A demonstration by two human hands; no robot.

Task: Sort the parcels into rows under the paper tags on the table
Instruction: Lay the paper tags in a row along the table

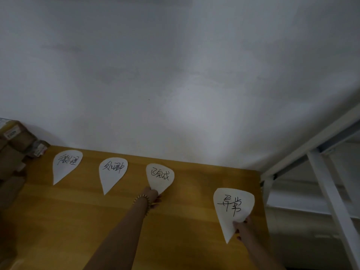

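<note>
On the yellow-brown wooden worktop (78, 221), a leftmost white teardrop paper tag (66, 164) and a second tag (112, 172) of the same kind lie free near the far edge, each with handwritten black characters. The left hand (153, 195) (a beaded bracelet (142, 200) on its wrist) touches the lower tip of the third tag (159, 176); whether its grip is clamped on the paper I cannot tell. The right hand (243, 228) pinches the fourth tag (231, 207) near its tip, thumb on top, grip clamped on the paper. Brown cardboard parcels (13, 151) sit stacked at the worktop's far left.
</note>
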